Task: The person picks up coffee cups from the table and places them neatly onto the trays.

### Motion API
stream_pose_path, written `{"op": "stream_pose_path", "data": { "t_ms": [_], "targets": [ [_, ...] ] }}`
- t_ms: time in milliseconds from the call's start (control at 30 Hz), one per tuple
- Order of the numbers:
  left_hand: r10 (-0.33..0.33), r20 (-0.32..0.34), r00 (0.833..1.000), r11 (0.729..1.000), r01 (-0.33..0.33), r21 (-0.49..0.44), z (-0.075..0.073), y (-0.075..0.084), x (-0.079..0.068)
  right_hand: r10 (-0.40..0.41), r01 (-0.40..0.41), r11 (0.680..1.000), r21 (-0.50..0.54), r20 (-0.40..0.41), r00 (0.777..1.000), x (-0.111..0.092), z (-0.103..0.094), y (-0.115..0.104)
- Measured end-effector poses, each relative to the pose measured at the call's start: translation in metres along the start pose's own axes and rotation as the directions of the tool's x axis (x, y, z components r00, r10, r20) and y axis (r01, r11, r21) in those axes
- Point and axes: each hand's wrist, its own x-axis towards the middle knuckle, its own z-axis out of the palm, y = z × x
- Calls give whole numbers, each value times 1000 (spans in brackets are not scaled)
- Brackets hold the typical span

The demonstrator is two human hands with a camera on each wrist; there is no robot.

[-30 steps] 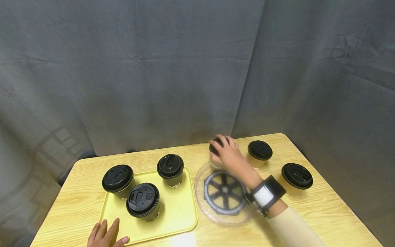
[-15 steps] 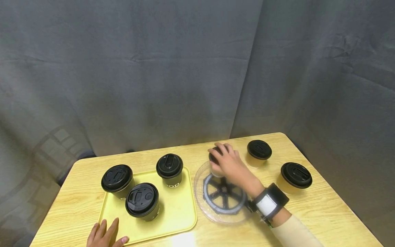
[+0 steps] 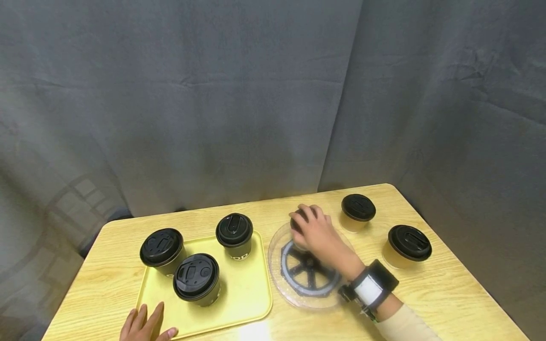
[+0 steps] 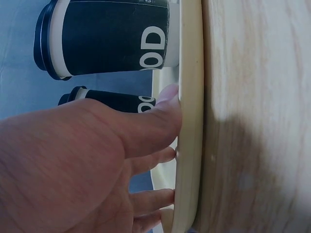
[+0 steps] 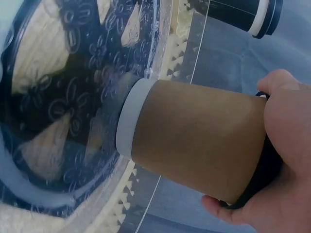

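Note:
My right hand (image 3: 320, 234) grips a brown paper coffee cup (image 5: 199, 138) from above, fingers and thumb round its black lid (image 5: 265, 170). The cup's white base is at the clear patterned surface of a round turntable (image 3: 278, 282), near its far rim. Whether it bears on the surface fully, I cannot tell. My left hand (image 3: 142, 327) rests on the near left edge of a yellow tray (image 3: 243, 293), its thumb at the rim in the left wrist view. Three dark lidded coffee cups stand on this tray: one at back left (image 3: 162, 248), one in front (image 3: 197, 279), one at back right (image 3: 235, 234).
Two more brown cups with black lids stand on the wooden table (image 3: 452, 293) right of the turntable: one farther back (image 3: 358, 212), one nearer the right edge (image 3: 407, 246). A grey curtain (image 3: 239, 118) hangs behind the table.
My right hand has moved slightly toward me with the brown coffee cup, bringing it from the turntable's far rim a little farther inward. The left hand and tray stay in place.

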Motion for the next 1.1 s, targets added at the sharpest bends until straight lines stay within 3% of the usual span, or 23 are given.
{"op": "stream_pose_path", "data": {
  "t_ms": [267,633,1100],
  "targets": [
    [35,-75,997,999,-33,31,1,-1,-3,-7,7,999,36,10,1000,1,-1,-1],
    [-12,1,1000,1000,12,-2,1,-2,1,-25,25,999,35,-2,1000,1,-3,-1],
    [-22,12,1000,1000,22,-13,1,-1,1,-12,12,1000,13,47,999,1,-7,1]
  ]
}}
